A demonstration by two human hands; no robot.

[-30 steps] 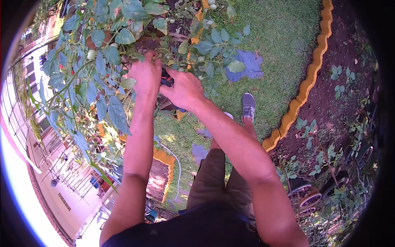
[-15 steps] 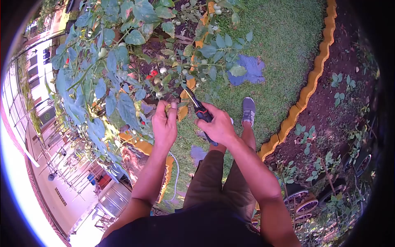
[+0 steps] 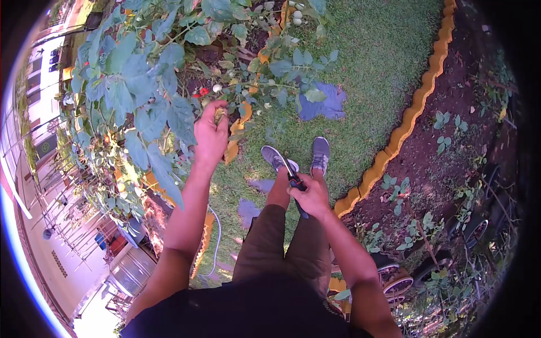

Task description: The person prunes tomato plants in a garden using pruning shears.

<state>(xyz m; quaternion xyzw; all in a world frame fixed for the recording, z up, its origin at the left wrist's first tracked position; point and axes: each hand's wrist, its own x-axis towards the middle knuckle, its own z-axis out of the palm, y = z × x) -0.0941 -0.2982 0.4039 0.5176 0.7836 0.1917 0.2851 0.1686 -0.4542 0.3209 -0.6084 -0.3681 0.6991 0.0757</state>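
Item: black-and-red pruning shears [image 3: 296, 181], in the right hand [image 3: 313, 195], fingers wrapped about the handles. Hazard: a loosened grip could drop them, point first, on the left shoe [image 3: 273, 158], over which the blades show. Whether the blades are parted: cannot tell.

Item: withered leaf scrap [image 3: 220, 114], pinched between thumb and fingers of the left hand [image 3: 212, 135]. Hazard: dry and crumpled, it may crumble if squeezed hard. A careless lift of that hand could knock the red tomato [image 3: 203, 91].

Position: shears within the right fingers, well apart from the plant; scrap at the left fingertips, near the yellow edging [image 3: 242, 121], just below the tomatoes.
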